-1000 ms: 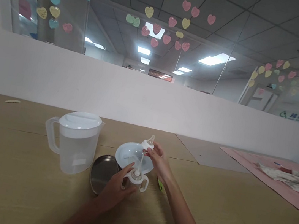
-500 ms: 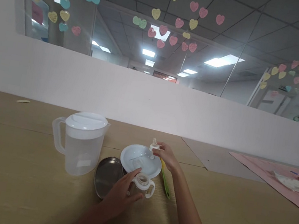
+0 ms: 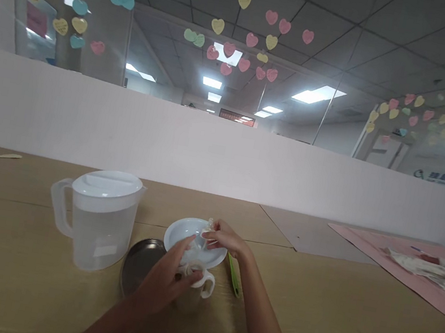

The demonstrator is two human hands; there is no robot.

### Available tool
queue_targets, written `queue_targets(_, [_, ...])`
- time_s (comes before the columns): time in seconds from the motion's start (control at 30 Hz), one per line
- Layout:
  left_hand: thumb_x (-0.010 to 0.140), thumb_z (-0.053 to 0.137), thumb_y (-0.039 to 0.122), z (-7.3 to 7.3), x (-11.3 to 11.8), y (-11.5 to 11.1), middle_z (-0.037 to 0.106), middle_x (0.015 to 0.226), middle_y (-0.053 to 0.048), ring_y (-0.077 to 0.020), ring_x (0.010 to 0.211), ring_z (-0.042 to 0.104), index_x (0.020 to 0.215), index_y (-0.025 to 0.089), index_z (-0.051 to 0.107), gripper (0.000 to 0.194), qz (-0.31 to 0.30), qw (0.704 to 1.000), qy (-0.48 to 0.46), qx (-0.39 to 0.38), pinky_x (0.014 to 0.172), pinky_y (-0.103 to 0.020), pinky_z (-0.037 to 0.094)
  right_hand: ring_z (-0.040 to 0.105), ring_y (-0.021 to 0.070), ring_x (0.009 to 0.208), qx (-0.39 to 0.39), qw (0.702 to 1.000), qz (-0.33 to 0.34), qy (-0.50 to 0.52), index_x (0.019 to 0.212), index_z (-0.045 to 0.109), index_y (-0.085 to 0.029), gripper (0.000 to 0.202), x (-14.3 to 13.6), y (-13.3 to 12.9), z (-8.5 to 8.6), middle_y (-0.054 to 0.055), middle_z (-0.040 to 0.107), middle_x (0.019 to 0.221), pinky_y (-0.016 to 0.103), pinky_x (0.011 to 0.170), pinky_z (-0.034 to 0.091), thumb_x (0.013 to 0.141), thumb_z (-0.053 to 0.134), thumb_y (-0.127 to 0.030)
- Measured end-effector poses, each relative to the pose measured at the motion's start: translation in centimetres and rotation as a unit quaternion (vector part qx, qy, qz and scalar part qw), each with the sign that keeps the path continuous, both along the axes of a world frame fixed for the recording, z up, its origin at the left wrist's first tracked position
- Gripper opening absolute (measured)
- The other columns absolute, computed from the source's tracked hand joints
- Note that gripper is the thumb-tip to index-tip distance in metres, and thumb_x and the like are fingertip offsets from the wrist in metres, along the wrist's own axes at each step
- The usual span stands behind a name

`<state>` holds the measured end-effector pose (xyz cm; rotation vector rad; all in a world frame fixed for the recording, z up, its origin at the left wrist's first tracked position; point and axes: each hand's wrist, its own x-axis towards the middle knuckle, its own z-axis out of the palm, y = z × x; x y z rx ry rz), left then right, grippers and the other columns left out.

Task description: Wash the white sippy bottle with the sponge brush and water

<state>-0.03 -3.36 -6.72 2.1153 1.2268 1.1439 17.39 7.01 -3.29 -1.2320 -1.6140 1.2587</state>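
Pinched in my right hand (image 3: 219, 235) is a small clear nipple top with a white collar (image 3: 207, 231), above the white bowl (image 3: 176, 232). My left hand (image 3: 167, 271) has its thumb and fingers apart around the rim of a two-handled cup (image 3: 191, 293). Its thumb crosses the front of the rim, and its index fingertip points over the bowl near my right fingers. The cup's mouth is uncovered, and its right handle shows. Partly behind my left hand lies an oval metal dish (image 3: 138, 264).
A lidded clear pitcher (image 3: 101, 231) stands at the left. Beside the bowl is a green-handled utensil (image 3: 234, 277), partly behind my right hand. White cloth-like items (image 3: 424, 268) lie on a pink sheet (image 3: 367, 246) at the right. A low wall (image 3: 207, 152) runs behind the table.
The view has shifted, moving the scene left. My left hand has risen relative to the cup, its thumb now across the rim. My right hand and the nipple top are lower over the bowl.
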Motion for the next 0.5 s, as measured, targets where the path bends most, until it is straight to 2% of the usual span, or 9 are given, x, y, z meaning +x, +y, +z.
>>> queue_targets(0.1, [0.081,0.043,0.045,1.3,0.3,2.2,0.044,0.13,-0.011,-0.0243,0.117,0.043,0.132,0.018,0.032,0.058,0.057,0.998,0.023,0.028,0.096,-0.038,0.035,0.056,0.0112,0.07,0.027,0.999,-0.017,0.026,0.091,0.046,-0.019,0.043,-0.3,0.1,0.1,-0.002,0.051,0.08,0.024,0.06,0.05,0.055,0.068,-0.017])
queue_targets(0.17, [0.081,0.043,0.043,1.6,0.6,3.9,0.046,0.128,-0.013,-0.0249,0.117,0.043,0.131,0.014,0.033,0.058,0.074,0.996,0.053,0.019,0.097,-0.038,0.033,0.055,0.0111,0.071,0.039,0.999,-0.013,0.034,0.097,0.047,-0.021,0.05,-0.6,0.1,0.0,-0.002,0.051,0.083,0.024,0.06,0.05,0.052,0.067,-0.013])
queue_targets(0.23, [0.079,0.045,0.04,1.7,0.9,5.4,0.052,0.122,-0.015,-0.0263,0.114,0.046,0.131,0.01,0.032,0.061,0.07,0.993,0.093,-0.028,0.096,-0.039,0.033,0.055,0.0112,0.07,0.034,0.999,0.001,0.031,0.095,0.049,-0.021,0.045,-0.8,0.1,0.0,-0.002,0.052,0.081,0.024,0.059,0.049,0.054,0.068,-0.016])
queue_targets(0.33, [0.078,0.045,0.036,1.9,1.0,6.9,0.058,0.115,-0.016,-0.0253,0.108,0.052,0.131,0.007,0.032,0.062,0.048,0.987,0.117,-0.094,0.092,-0.037,0.037,0.055,0.0116,0.065,0.019,0.999,0.022,0.029,0.088,0.051,-0.02,0.035,-0.9,0.1,0.0,-0.003,0.053,0.075,0.025,0.056,0.049,0.059,0.068,-0.028])
queue_targets(0.5, [0.076,0.046,0.031,3.2,0.3,6.9,0.063,0.109,-0.009,-0.0217,0.102,0.056,0.119,0.014,0.048,0.047,0.008,0.991,0.117,-0.06,0.087,-0.031,0.041,0.056,0.0119,0.066,0.03,0.999,0.015,0.013,0.085,0.054,-0.019,0.036,-1.0,0.1,0.2,-0.002,0.056,0.073,0.022,0.054,0.046,0.059,0.07,-0.038])
